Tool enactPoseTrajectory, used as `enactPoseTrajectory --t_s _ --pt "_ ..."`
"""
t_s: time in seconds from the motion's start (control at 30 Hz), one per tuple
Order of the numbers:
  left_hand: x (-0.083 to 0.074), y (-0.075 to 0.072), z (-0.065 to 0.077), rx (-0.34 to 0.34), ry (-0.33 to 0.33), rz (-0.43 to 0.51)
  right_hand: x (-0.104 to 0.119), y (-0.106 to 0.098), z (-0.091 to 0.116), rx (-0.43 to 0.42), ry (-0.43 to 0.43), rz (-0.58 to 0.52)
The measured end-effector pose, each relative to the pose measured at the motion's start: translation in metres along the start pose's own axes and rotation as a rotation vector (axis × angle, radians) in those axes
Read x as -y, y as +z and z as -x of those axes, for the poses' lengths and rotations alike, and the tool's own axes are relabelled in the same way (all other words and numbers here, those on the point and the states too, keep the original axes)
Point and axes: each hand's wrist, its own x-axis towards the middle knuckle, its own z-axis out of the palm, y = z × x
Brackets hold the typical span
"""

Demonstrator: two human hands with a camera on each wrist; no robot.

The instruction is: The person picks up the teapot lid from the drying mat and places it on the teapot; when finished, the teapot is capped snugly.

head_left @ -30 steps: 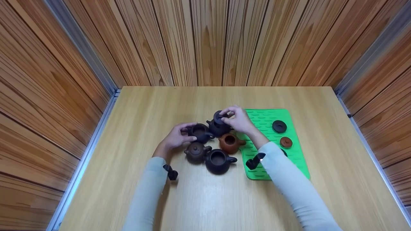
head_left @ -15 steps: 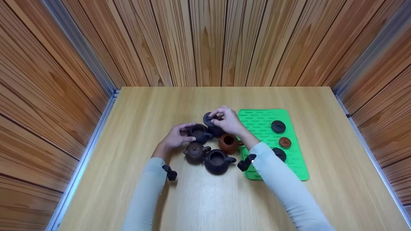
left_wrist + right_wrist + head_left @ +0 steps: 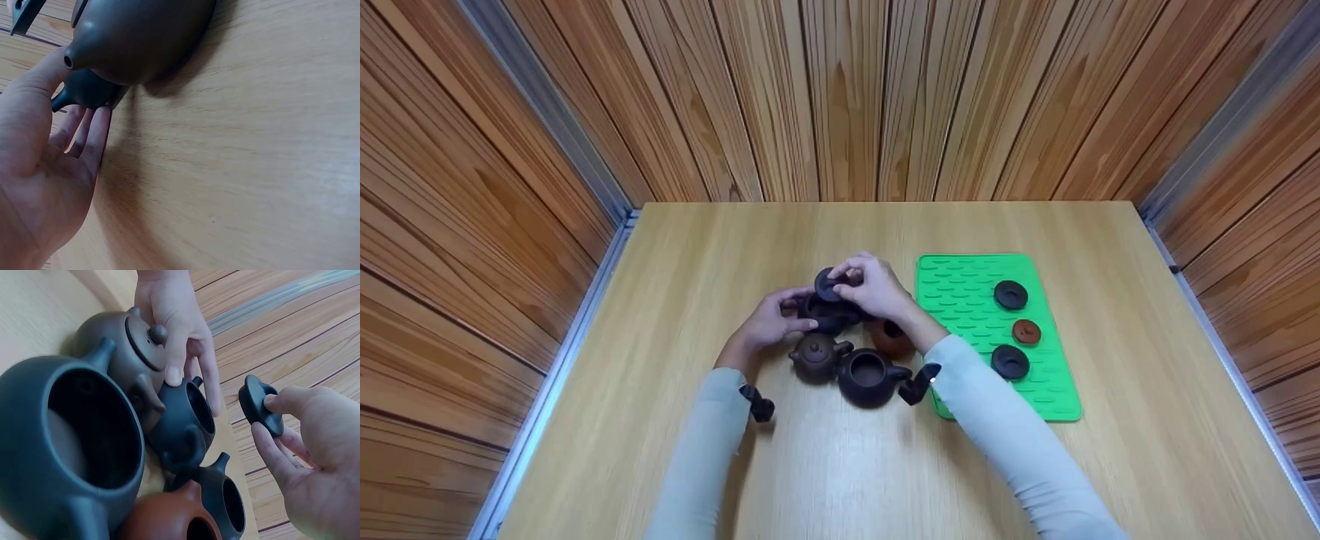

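Observation:
My left hand [image 3: 765, 322] grips a small black open teapot [image 3: 171, 430], thumb on one side of its body and fingers on the other. My right hand [image 3: 879, 291] pinches a round black lid [image 3: 260, 405] by its knob, thumb against fingers. In the head view the lid overlaps the far edge of that teapot; the right wrist view shows it apart, off to the side of the opening. Beside the gripped pot stands another black open teapot [image 3: 216, 498], largely hidden behind the right hand in the head view.
Close by are a brown lidded teapot [image 3: 816, 358], a larger black open teapot [image 3: 868, 381] and a reddish-brown open teapot [image 3: 887, 339]. On the right lies a green mat [image 3: 960, 300] with two black lids [image 3: 1011, 295] and a reddish-brown lid [image 3: 1026, 331].
My right hand has carried the black lid leftward, from over the far black teapot to the one my left hand holds. The left hand has stayed in place.

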Motion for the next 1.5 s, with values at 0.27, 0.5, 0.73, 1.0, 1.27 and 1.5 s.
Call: enactPoseTrajectory --t_s 0.27,0.5,0.73,1.0,1.27,1.5 --pt "-0.001 0.0 0.0 -0.004 0.003 -0.002 0.001 0.009 -0.001 -0.007 0.002 -0.009" --pt "-0.002 -0.001 0.0 0.007 0.007 0.005 -0.006 0.017 0.002 -0.022 -0.004 -0.031" --pt "-0.001 -0.001 0.0 0.008 0.004 -0.012 -0.012 0.021 0.005 -0.017 -0.001 -0.021" --pt "-0.001 0.0 0.0 -0.004 -0.014 -0.004 -0.02 0.027 0.006 -0.006 -0.056 -0.01" --pt "-0.002 0.0 0.001 -0.002 -0.032 -0.007 -0.024 0.032 0.008 -0.005 -0.077 0.013" --pt "-0.001 0.0 0.0 0.005 -0.021 -0.005 -0.049 0.039 -0.002 -0.024 -0.121 0.061"
